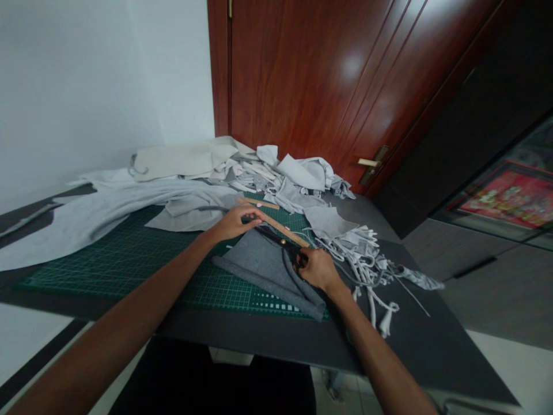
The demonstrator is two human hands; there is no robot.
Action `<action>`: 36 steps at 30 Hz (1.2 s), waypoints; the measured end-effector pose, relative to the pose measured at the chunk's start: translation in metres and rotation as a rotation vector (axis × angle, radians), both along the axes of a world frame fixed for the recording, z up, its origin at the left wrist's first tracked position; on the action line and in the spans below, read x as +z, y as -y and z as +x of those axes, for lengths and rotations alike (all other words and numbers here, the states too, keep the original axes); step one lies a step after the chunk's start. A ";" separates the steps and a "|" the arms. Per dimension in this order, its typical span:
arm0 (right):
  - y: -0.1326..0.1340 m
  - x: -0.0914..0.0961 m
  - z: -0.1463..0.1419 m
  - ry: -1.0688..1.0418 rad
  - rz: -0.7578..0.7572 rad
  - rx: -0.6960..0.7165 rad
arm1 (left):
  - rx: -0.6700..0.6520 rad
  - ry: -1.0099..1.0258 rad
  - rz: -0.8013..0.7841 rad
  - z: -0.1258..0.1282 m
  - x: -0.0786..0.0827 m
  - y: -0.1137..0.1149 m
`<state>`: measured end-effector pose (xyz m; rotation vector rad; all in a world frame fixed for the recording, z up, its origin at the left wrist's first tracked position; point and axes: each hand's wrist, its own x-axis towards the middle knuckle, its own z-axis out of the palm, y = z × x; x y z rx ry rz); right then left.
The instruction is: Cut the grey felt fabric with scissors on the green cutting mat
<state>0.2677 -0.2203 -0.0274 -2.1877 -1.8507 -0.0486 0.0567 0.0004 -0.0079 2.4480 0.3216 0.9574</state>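
Note:
A folded piece of dark grey fabric lies on the green cutting mat. My right hand is closed round the handles of black scissors, whose blades point up-left along the cloth's far edge. My left hand rests at the top of the fabric, fingers curled and pressed on its edge by the scissor tips. A wooden ruler lies just beyond both hands, slanting across the mat.
The mat sits on a dark table. Pale grey cloth pieces are heaped at the back and left, and cut strips pile up to the right. A wooden door with a handle stands behind.

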 end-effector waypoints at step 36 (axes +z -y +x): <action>-0.002 -0.002 -0.001 0.031 0.012 0.005 | -0.048 0.026 0.053 0.003 0.000 0.004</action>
